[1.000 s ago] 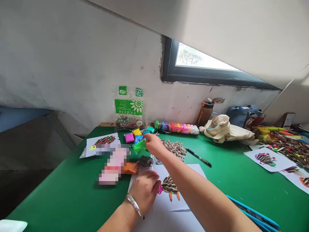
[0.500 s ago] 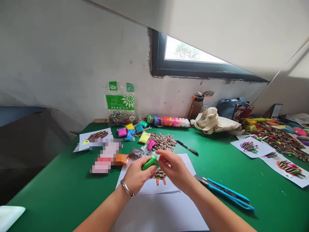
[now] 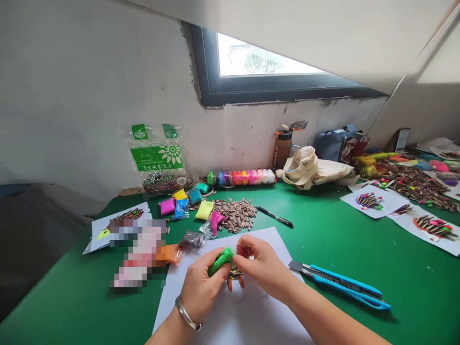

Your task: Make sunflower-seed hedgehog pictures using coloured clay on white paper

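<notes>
A packet of green clay (image 3: 221,261) is gripped between the thumb and fingers of my left hand (image 3: 203,282), which wears a silver bracelet. Touching the packet's right end, my right hand (image 3: 264,268) has its fingers pinched together; what they hold is too small to make out. Both hands are above white paper (image 3: 266,311). Partly hidden beneath them is a figure of striped seeds (image 3: 236,273) with two orange legs.
Clay packets (image 3: 181,209), a seed pile (image 3: 239,214) and a black pen (image 3: 275,216) lie beyond the paper. Blue-handled cutters (image 3: 341,285) lie right. A seed bag (image 3: 160,163), bottle (image 3: 282,148) and cloth bag (image 3: 316,170) stand along the wall. Seed pictures (image 3: 372,200) lie far right.
The view has shifted, so most things sit further left. More of the green clay shows above my left hand, and my right fingers have curled in closer together.
</notes>
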{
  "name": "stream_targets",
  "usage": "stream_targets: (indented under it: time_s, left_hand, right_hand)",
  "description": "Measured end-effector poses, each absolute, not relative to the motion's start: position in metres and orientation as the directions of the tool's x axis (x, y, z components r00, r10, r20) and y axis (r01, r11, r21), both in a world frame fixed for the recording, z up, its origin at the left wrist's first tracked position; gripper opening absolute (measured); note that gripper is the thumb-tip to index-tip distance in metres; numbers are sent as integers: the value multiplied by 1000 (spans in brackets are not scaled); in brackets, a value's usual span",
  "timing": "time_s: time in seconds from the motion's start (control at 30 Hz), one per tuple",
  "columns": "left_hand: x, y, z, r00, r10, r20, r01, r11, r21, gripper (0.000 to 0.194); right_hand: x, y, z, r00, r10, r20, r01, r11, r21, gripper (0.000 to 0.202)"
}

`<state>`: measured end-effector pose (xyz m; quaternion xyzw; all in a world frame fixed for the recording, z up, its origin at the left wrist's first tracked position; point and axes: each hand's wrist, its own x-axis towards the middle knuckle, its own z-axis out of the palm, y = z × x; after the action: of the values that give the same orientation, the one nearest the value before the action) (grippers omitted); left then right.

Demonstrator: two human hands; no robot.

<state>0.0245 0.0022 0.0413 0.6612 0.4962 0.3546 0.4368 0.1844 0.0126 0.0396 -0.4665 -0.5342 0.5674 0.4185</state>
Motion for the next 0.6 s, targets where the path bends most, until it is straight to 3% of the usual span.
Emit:
stream_targets:
  time_s: [0.23, 0.6]
  left_hand:
    - [7, 5, 32, 178, 982, 58, 444, -133, 886, 26]
    - [7, 2, 46, 302, 953, -4, 294, -89, 952, 21]
  right_hand:
    - [180, 10, 34, -257, 959, -119, -30, -131, -991, 4]
    - [189, 10, 46, -375, 913, -158, -102, -210, -972, 18]
